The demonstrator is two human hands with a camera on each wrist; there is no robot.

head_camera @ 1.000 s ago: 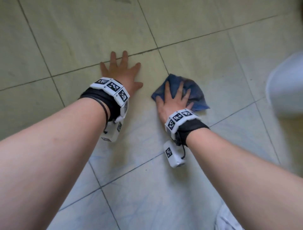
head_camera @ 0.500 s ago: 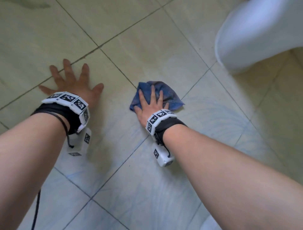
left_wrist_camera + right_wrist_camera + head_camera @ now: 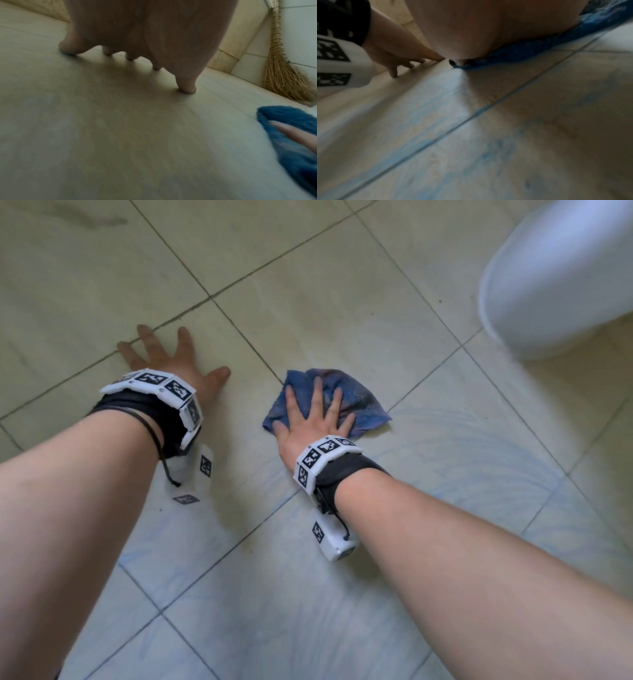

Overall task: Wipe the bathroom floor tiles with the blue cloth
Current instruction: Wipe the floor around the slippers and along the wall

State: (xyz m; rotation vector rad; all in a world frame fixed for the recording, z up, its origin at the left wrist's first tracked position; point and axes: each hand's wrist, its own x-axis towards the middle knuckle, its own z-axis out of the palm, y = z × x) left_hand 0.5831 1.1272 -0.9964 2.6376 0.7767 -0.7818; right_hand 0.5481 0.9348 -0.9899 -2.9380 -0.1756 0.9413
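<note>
The blue cloth [image 3: 337, 400] lies bunched on the pale floor tiles [image 3: 342, 302], just right of a grout line crossing, with crumpled folds, a pointed corner sticking out to the right and a faint reddish patch in the middle. The right hand [image 3: 313, 421] presses flat on top of it, fingers straight and spread. The left hand [image 3: 174, 361] rests on the bare tile well to the left, fingers splayed wide, holding nothing. Faint blue streaks curve across the tiles nearer the person and to the right of the cloth. A white rounded fixture [image 3: 561, 272] stands at the upper right. In the left wrist view a straw broom [image 3: 281, 70] leans against the wall.
</note>
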